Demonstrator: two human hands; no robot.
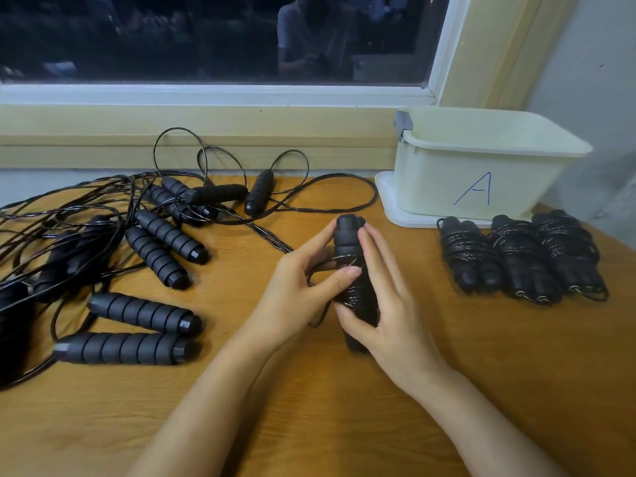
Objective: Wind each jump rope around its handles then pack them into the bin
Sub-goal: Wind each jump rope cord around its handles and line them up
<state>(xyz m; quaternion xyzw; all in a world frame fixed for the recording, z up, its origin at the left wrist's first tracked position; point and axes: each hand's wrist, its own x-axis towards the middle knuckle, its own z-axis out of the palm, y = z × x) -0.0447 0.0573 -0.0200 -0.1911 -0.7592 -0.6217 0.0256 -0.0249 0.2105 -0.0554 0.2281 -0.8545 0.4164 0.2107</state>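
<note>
A pair of black jump rope handles (pixel 347 241) stands upright in mid-table, with thin black cord coiled around its lower half. My right hand (pixel 385 304) grips the pair from the right, thumb under the coils. My left hand (pixel 299 287) pinches the cord against the handles from the left. Three wound rope bundles (pixel 519 256) lie side by side at the right. A cream bin (pixel 481 163) marked "A" stands on its lid at the back right, its inside not visible. Several unwound ropes with ribbed black handles (pixel 155 256) lie tangled at the left.
The wooden table (pixel 309 407) runs to a window sill and dark window at the back. Loose cord loops (pixel 309 201) stretch across the back middle toward the bin. A grey wall closes the right side.
</note>
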